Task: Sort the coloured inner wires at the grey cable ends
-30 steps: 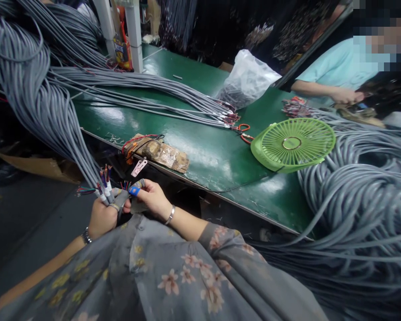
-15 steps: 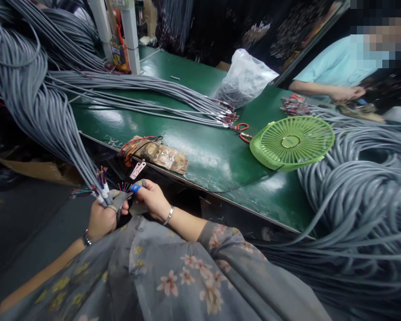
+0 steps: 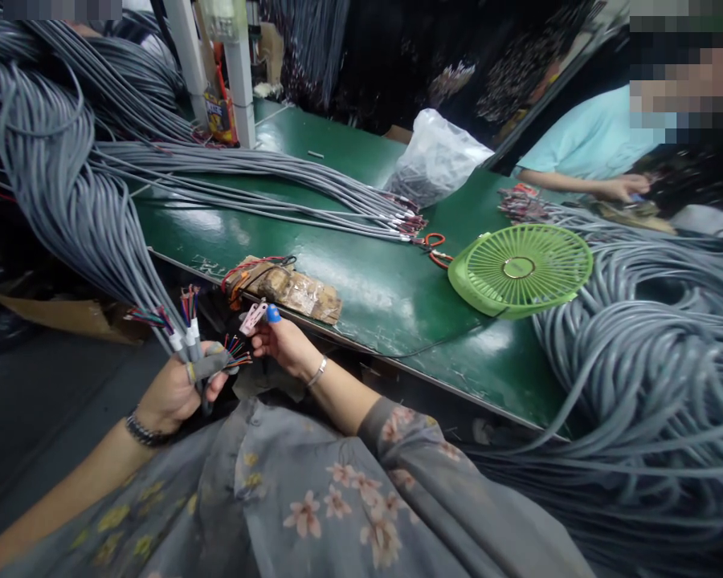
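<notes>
My left hand (image 3: 184, 385), a grey wrap on its thumb, is closed around several grey cables (image 3: 152, 277). White bands and stripped coloured wire ends (image 3: 189, 303) stick up above the fist. One cable's fanned-out coloured wires (image 3: 234, 352) point from the left thumb toward my other hand. My right hand (image 3: 286, 345), with blue tape on the thumb, has its fingers curled beside a pink plate with holes (image 3: 253, 319). Thumb and fingers lie close to that plate at the table edge; whether they pinch it or something small I cannot make out.
On the green table (image 3: 361, 281) sit a taped wooden block (image 3: 301, 293), a long cable bundle (image 3: 265, 164), a plastic bag (image 3: 437, 160) and a green fan (image 3: 521, 269). Coiled cables (image 3: 668, 337) fill the right side. A person (image 3: 584, 152) works across the table.
My right hand has moved away from the left, up and right to the pink plate. The coloured wires at my left thumb now show more fully. The view has shifted slightly.
</notes>
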`<state>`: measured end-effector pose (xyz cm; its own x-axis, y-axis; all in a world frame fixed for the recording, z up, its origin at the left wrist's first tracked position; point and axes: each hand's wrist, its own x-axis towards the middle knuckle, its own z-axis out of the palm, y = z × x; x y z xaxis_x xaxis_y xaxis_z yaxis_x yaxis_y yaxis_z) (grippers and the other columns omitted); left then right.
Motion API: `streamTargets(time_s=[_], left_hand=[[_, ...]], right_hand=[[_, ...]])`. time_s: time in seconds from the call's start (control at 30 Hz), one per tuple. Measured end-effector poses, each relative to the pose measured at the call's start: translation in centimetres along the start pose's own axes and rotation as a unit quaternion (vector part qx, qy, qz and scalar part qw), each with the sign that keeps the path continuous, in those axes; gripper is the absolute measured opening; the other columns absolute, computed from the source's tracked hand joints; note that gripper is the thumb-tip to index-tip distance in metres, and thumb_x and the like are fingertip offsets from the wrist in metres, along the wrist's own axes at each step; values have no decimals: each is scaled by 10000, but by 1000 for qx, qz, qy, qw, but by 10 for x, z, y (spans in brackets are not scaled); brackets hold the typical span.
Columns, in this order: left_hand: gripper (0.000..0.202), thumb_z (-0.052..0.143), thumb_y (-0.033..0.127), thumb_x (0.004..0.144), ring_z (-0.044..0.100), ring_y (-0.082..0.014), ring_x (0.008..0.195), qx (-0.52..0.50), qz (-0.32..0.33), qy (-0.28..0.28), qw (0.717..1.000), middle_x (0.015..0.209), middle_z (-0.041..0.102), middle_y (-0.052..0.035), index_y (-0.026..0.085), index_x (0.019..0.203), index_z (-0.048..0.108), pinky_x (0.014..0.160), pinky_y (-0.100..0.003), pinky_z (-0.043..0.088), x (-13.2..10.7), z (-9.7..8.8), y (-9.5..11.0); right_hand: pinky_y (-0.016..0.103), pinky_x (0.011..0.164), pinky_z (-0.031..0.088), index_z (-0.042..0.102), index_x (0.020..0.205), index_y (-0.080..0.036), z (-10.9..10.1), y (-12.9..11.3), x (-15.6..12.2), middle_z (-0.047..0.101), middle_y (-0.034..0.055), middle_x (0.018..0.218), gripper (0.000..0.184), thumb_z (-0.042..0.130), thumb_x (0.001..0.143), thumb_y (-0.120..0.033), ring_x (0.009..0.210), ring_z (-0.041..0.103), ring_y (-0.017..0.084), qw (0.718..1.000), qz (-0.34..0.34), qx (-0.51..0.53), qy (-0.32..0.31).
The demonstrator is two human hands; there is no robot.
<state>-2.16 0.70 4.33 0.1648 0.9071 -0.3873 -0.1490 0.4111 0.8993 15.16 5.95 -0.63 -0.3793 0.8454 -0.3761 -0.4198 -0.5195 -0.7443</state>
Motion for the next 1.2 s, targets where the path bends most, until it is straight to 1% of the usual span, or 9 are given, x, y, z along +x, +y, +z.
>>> streamTargets(time_s=[0.1, 0.2, 0.33, 0.43, 0.63, 0.83, 0.93, 1.07, 1.2], left_hand=[[445, 935, 509, 450, 384, -82, 331, -18, -17, -48, 999, 364, 515, 42, 202, 603, 652, 337, -216, 264, 10, -2, 1], [472, 943, 533, 438, 382, -80, 328, -27, -28, -57, 998, 357, 511, 37, 202, 601, 649, 348, -215, 251, 18, -3, -3], [437, 931, 506, 470, 385, -80, 338, -34, -36, -68, 996, 370, 513, 38, 205, 629, 657, 369, -213, 280, 25, -4, -9], [419, 921, 487, 484, 395, -81, 349, -40, -40, -75, 996, 389, 521, 36, 206, 634, 648, 376, -209, 278, 29, -4, -13], [386, 909, 459, 488, 377, -77, 351, -22, -44, -61, 997, 382, 526, 34, 201, 605, 648, 370, -207, 250, 30, 0, -15], [403, 915, 494, 486, 376, -82, 346, -11, -36, -40, 998, 386, 528, 35, 212, 601, 650, 366, -217, 266, 19, 3, -14], [392, 904, 504, 514, 385, -91, 355, 1, -15, -20, 1000, 396, 521, 37, 219, 597, 647, 372, -233, 297, 11, 6, -15], [418, 902, 521, 516, 411, -92, 364, -12, 13, 17, 1000, 408, 516, 42, 221, 592, 622, 383, -232, 315, 4, 12, -14], [430, 905, 513, 511, 423, -91, 382, -26, 22, 38, 999, 408, 507, 50, 221, 572, 597, 389, -222, 316, 6, 19, -9]], right_hand=[[220, 579, 471, 718, 845, -172, 5, -3, 7, 639, -3, 730, 493, 703, 901, -662, 604, 531, 98, 1000, -6, 9, -28], [220, 587, 470, 723, 842, -175, 8, -2, 9, 643, -3, 732, 491, 716, 892, -663, 611, 532, 99, 999, -8, 35, -30], [235, 626, 486, 723, 836, -181, 10, 4, 10, 652, 1, 734, 458, 752, 872, -637, 642, 551, 114, 996, -13, 86, 1], [250, 656, 496, 716, 812, -182, 12, 7, 11, 652, 9, 730, 430, 779, 861, -605, 664, 570, 127, 994, -26, 97, 29], [245, 607, 483, 720, 826, -185, 15, 8, 11, 660, 19, 732, 468, 777, 841, -649, 652, 576, 136, 994, -35, 97, 41], [232, 589, 491, 676, 782, -190, 12, 1, 6, 652, 17, 709, 541, 663, 893, -720, 636, 569, 132, 995, 5, 98, 5], [227, 591, 497, 686, 811, -188, 10, 1, 3, 660, 11, 719, 490, 702, 889, -671, 622, 559, 119, 996, 6, 92, -4], [219, 579, 480, 686, 786, -181, 10, 6, 1, 626, -15, 667, 395, 837, 809, -545, 582, 514, 100, 996, -43, 75, 4], [230, 586, 472, 698, 780, -176, 10, 8, 1, 599, -16, 650, 422, 805, 832, -581, 582, 501, 104, 997, -52, 60, 6]])
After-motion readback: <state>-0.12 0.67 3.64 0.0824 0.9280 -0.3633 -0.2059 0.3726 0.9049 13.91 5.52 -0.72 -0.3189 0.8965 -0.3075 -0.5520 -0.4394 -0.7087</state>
